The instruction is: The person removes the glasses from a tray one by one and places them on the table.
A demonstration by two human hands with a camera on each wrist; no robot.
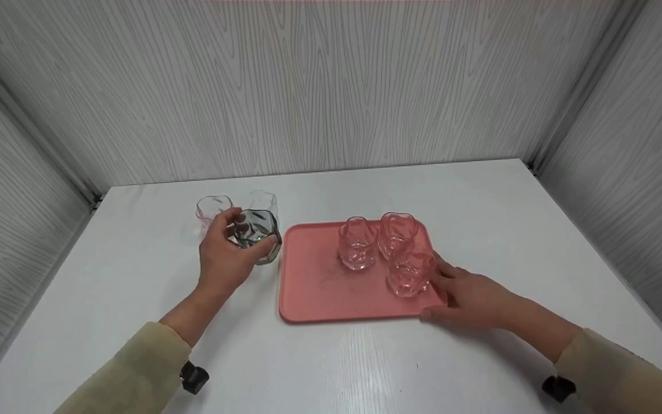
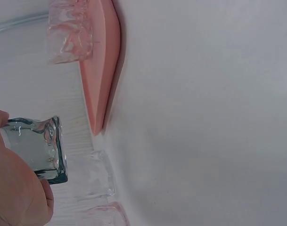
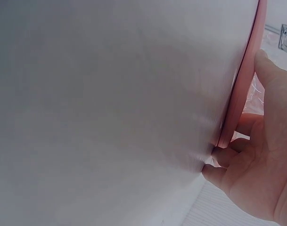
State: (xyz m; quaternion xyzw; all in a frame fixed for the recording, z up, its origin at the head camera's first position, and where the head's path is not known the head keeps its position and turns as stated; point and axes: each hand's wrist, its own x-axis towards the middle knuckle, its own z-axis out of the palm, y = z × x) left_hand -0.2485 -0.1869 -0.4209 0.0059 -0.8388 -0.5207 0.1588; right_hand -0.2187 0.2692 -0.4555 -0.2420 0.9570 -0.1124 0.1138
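My left hand (image 1: 224,253) holds a smoky grey-green glass tumbler (image 1: 257,230) between thumb and fingers, just left of a pink tray (image 1: 311,287). In the left wrist view the tumbler (image 2: 35,146) shows its thick, dark-edged base. My right hand (image 1: 474,296) grips the tray's near right corner, thumb on the front edge and fingers along the right side. On the tray's right half stand three wavy glass tumblers: one paler (image 1: 358,244), one pink at the back (image 1: 397,233), and one pink in front (image 1: 410,273), close by my right fingers.
Behind my left hand stand a pink-tinted tumbler (image 1: 213,206) and a clear tumbler (image 1: 265,200), both partly hidden. The white table (image 1: 354,362) carries everything, with wood-grain panels (image 1: 308,86) at the back and on both sides.
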